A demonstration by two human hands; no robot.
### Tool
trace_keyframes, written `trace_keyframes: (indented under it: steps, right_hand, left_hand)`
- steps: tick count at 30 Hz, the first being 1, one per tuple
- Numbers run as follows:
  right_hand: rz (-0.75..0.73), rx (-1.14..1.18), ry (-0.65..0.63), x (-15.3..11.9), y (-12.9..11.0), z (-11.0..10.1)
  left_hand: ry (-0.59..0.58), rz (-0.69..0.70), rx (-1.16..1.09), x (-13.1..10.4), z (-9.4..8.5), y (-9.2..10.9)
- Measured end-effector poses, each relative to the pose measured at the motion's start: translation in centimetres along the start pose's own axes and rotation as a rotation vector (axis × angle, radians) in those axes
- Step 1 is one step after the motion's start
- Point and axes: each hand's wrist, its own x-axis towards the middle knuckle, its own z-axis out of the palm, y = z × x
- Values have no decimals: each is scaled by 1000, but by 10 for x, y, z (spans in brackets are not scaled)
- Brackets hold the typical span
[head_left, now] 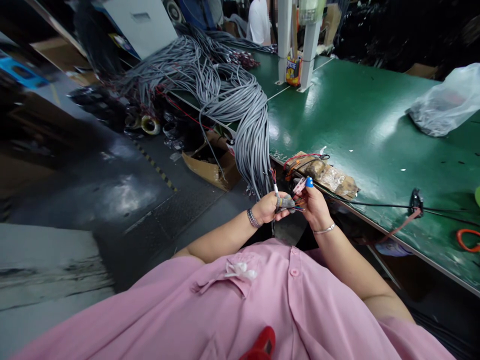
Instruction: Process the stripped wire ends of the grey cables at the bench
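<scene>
Near the middle of the head view, my left hand, with grey coverings on some fingers, is closed around the end of a grey cable whose thin coloured wires fan out between my hands. My right hand wears a blue cover on a fingertip and pinches a small pinkish-white piece beside those wires. What exactly its fingers grip on the wires is too small to tell. A large bundle of grey cables hangs over the table edge just beyond my left hand.
The green table stretches ahead and right, bearing a taped cardboard piece, a clear plastic bag, a black clamp and an orange-handled tool. Below its edge stands an open cardboard box. White posts rise from the table.
</scene>
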Motion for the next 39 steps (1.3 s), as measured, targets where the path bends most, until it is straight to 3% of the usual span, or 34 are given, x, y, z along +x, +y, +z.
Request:
trace_keyframes:
  steps: [17,27,32,39]
  right_hand:
    - [37,-20,-1,-1,0,0]
    - [207,-30,-155,-7,-7,-10]
    - [102,-78,-139,-10,-9,-4]
    - [31,-123,-84,-7,-7,0]
  left_hand:
    - [-17,-46,8,3,-1,-2]
    - [35,6,23,-14,5,-2]
    - [125,36,2,-23,15,-1]
    - [148,43,-71,-14,18,6]
